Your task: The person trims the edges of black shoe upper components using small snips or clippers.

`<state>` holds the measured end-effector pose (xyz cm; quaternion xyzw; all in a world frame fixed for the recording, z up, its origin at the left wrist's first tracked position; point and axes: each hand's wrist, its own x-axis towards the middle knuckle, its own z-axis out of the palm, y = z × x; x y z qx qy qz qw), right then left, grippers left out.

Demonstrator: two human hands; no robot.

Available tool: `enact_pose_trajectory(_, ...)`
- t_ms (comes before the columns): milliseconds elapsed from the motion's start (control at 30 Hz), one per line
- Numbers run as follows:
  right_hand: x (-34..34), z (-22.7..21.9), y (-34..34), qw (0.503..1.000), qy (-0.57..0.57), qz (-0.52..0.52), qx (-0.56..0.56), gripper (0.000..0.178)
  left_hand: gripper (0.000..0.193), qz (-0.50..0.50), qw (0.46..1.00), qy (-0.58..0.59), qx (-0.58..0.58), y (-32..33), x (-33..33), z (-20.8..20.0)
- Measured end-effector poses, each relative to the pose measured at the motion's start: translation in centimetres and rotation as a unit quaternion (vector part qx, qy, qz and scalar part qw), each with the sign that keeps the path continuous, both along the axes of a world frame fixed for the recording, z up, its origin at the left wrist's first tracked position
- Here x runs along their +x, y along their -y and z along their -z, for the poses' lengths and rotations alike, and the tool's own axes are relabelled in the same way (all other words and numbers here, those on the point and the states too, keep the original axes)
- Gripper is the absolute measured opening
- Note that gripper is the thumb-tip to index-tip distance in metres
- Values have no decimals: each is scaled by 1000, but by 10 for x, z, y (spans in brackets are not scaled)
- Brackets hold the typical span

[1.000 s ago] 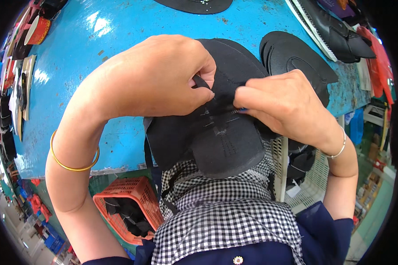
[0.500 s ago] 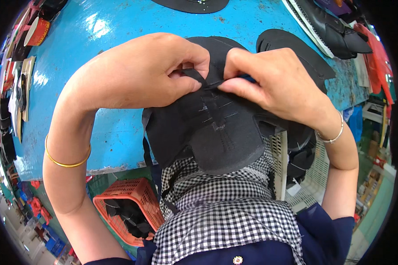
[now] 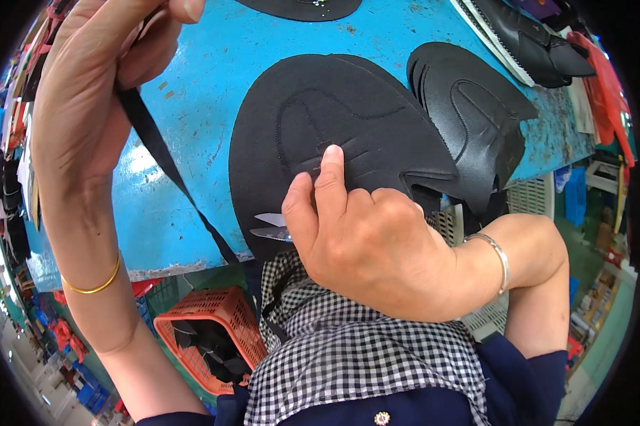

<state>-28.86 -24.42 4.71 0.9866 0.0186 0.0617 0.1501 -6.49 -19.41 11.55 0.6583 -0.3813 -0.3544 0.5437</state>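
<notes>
A black shoe upper point(image 3: 259, 128) with stitched lines and slits lies spread on the blue table, its near end by the checked apron. My right hand point(image 3: 377, 255) is over its near part, index finger stretched onto the slits and the other fingers curled. Two pointed blades of small scissors point(image 3: 272, 233) stick out left of this hand; their handle is hidden under it. Raised at the upper left, my left hand point(image 3: 85, 106) has its fingers closed round a black strap point(image 3: 160, 149), which runs down to the table's near edge.
Several black upper pieces point(image 3: 434, 85) lie stacked on the right of the blue table point(image 3: 199, 85). Beyond them are a black shoe with a white sole point(image 3: 547, 53) and a red bag point(image 3: 608, 92). Below the table edge stands an orange basket point(image 3: 245, 326) with black pieces inside.
Both hands were pinching at the middle of the folded upper. My left hand has lifted up and left with the strap; my right has come nearer, scissor blades now showing. The upper lies flatter.
</notes>
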Motion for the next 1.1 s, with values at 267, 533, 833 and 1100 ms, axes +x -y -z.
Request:
enact_pose_trajectory(267, -63, -15, 133, 952, 180, 91, 230, 37, 19, 104, 983, 149, 32, -14, -5, 16)
enact_pose_trajectory(533, -170, 29, 201, 641, 264, 395, 602, 23, 10, 400, 891, 129, 168, 24, -32, 44)
enact_pose_trajectory(833, -101, 11, 124, 721, 230, 234, 611, 23, 10, 403, 873, 221, 164, 29, -37, 58)
enact_pose_trajectory(1100, -27, 7, 97, 932, -40, -72, 353, 17, 19, 358, 859, 317, 184, 30, -22, 50)
